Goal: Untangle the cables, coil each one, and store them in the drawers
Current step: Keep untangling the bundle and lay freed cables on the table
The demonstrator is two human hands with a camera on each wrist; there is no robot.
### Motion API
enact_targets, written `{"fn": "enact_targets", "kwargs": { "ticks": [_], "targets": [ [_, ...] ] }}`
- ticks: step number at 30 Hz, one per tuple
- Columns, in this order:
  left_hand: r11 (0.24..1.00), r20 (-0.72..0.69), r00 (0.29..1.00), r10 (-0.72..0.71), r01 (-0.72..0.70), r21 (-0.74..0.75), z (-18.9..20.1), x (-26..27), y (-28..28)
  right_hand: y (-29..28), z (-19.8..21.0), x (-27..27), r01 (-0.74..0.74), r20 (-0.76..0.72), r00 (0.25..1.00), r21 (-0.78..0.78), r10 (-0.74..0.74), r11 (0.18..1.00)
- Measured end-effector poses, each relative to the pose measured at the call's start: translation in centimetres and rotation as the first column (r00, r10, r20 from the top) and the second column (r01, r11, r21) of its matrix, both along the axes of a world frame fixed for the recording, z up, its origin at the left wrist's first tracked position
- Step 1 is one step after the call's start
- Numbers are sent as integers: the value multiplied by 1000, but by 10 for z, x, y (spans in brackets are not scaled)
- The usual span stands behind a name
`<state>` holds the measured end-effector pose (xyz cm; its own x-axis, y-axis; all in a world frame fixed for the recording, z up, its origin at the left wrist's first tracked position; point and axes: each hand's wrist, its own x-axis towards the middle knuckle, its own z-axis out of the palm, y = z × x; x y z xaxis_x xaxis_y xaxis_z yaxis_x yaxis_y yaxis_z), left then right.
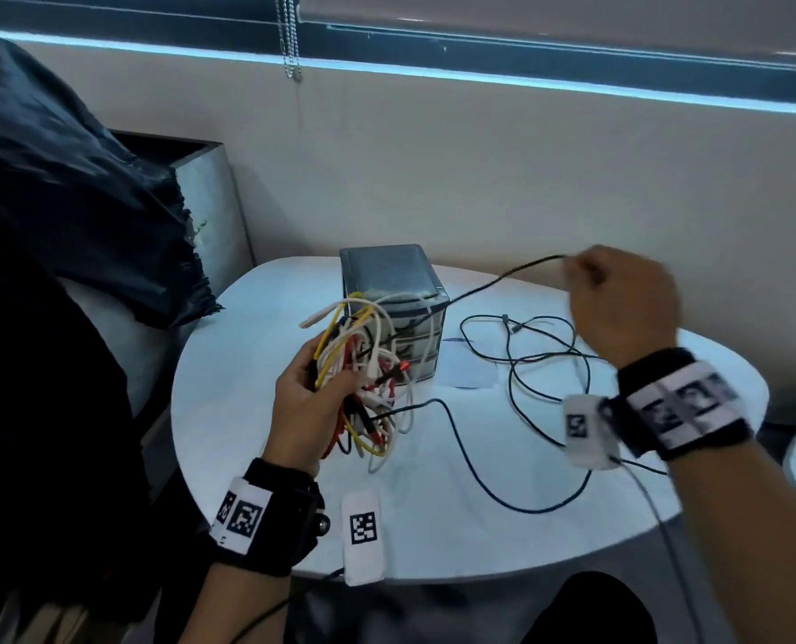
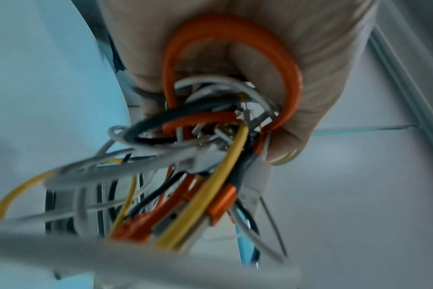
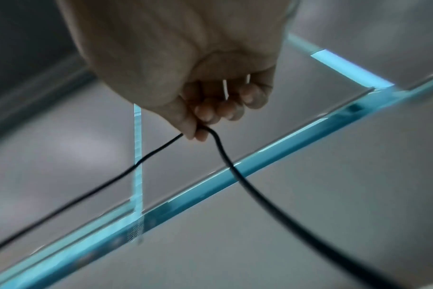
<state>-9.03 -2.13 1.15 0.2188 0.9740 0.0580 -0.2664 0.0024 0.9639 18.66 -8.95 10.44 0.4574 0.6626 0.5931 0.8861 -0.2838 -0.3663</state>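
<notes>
My left hand (image 1: 310,397) grips a tangled bundle of yellow, white, red and black cables (image 1: 368,369) above the white table (image 1: 433,527); the left wrist view shows its fingers (image 2: 284,121) curled round the same bundle (image 2: 198,156). Raised to the right, my right hand (image 1: 619,299) pinches a thin black cable (image 1: 493,283) that runs taut from the bundle. In the right wrist view the thumb and fingers (image 3: 198,125) pinch that black cable (image 3: 235,172). More black cable (image 1: 526,360) lies in loose loops on the table. A small grey drawer unit (image 1: 394,299) stands behind the bundle.
A dark cloth or bag (image 1: 61,202) lies over a grey box (image 1: 210,197) at the left. A paper sheet (image 1: 468,371) lies beside the drawer unit. A wall and a window blind with a bead chain (image 1: 289,34) rise behind the table.
</notes>
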Motion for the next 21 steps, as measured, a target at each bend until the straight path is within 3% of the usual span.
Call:
{"fn": "enact_targets", "kwargs": {
  "ticks": [3, 6, 8, 10, 11, 13, 16, 21],
  "targets": [
    [998, 40, 998, 43, -42, -40, -4, -9, 6, -17, 8, 46, 256, -204, 944, -39, -258, 966],
    [998, 53, 998, 26, -23, -54, -5, -4, 5, -19, -10, 39, 294, -138, 942, -89, -305, 952],
    [999, 34, 999, 1, 0, -39, -6, 4, 2, -15, -26, 10, 142, 21, 990, 4, -142, 990],
    [1000, 1, 1000, -31, 31, 0, -4, 12, -2, -8, -39, -36, -176, 199, 966, 46, 164, 983],
    [999, -11, 999, -49, 49, 18, -2, 16, -5, -5, -43, -61, -308, 263, 916, -23, 303, 951],
    [997, -18, 997, -72, 72, 33, 0, 20, -9, 4, -49, -98, -407, 278, 840, -246, 466, 880],
    [995, -20, 997, -80, 81, 52, 3, 17, -12, 16, -49, -108, -363, 220, 851, -409, 477, 837],
    [997, 48, 995, -83, 83, 8, 5, 9, -13, 21, -41, -96, -431, 79, 857, -430, 509, 793]
  ]
}}
